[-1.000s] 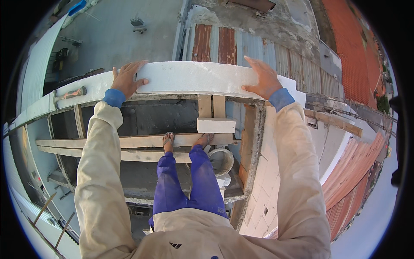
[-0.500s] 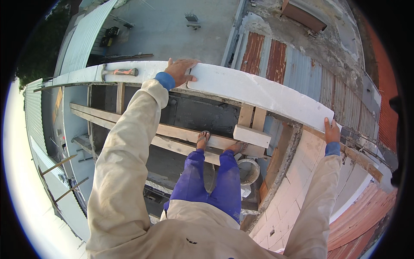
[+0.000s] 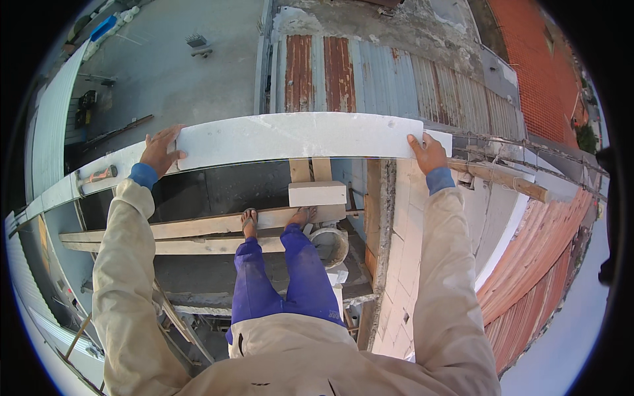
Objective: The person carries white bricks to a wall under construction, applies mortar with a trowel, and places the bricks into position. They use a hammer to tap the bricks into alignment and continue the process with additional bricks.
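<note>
A long white block (image 3: 297,137) lies along the top of the wall in front of me. At its left end, my left hand (image 3: 158,153) presses with thumb and fingers apart. My right hand (image 3: 429,154) grips the right end, its fingers curled over the top, beside a further white piece (image 3: 441,142). A claw hammer (image 3: 98,176) with a red and dark handle rests on the wall top, left of my left hand.
I stand on wooden planks (image 3: 191,228) over a deep drop. A short white block (image 3: 317,194) sits by my feet, near a mortar bucket (image 3: 329,246). To the right are a block wall (image 3: 403,264) and a wooden beam (image 3: 508,179). Rusty metal roofing (image 3: 389,72) lies below, beyond the wall.
My view has turned to the right, so the wall, planks and hammer appear farther left. Both hands stay at the ends of the long block.
</note>
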Action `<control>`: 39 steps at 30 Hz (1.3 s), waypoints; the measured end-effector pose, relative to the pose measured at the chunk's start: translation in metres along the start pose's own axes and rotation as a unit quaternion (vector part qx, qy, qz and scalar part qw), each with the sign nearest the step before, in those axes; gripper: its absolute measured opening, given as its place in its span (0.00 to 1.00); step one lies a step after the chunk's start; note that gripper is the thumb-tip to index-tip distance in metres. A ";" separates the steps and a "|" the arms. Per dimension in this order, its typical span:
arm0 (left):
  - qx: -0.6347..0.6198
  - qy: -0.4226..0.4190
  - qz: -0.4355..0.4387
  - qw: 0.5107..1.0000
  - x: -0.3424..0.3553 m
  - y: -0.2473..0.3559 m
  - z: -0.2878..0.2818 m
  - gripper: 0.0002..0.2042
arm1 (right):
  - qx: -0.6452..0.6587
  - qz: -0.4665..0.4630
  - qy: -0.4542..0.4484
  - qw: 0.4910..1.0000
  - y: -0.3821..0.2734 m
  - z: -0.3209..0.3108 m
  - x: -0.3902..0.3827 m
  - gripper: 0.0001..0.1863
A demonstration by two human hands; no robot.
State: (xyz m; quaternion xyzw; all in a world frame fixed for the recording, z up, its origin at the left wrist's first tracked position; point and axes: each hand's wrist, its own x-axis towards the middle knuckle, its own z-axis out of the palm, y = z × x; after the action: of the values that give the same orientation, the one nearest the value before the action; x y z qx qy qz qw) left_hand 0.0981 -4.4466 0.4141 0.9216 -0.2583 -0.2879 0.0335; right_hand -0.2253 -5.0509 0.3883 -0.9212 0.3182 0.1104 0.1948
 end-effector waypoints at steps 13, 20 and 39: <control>0.001 -0.022 0.005 1.000 0.001 -0.002 -0.004 0.35 | 0.076 -0.034 -0.008 0.996 0.007 -0.003 0.004 0.38; 0.015 -0.005 0.001 1.000 0.001 0.007 -0.001 0.37 | 0.088 -0.084 -0.048 0.991 0.045 0.004 0.023 0.39; -0.129 0.093 0.107 0.981 -0.010 0.013 0.050 0.31 | 0.016 -0.485 -0.139 0.863 -0.772 0.180 -0.101 0.24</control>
State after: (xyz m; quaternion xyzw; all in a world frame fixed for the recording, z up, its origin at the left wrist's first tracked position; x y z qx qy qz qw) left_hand 0.0580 -4.4486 0.3803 0.8994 -0.3121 -0.2262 0.2063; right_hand 0.1679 -4.3618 0.4824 -0.9309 -0.1977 0.1237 0.2810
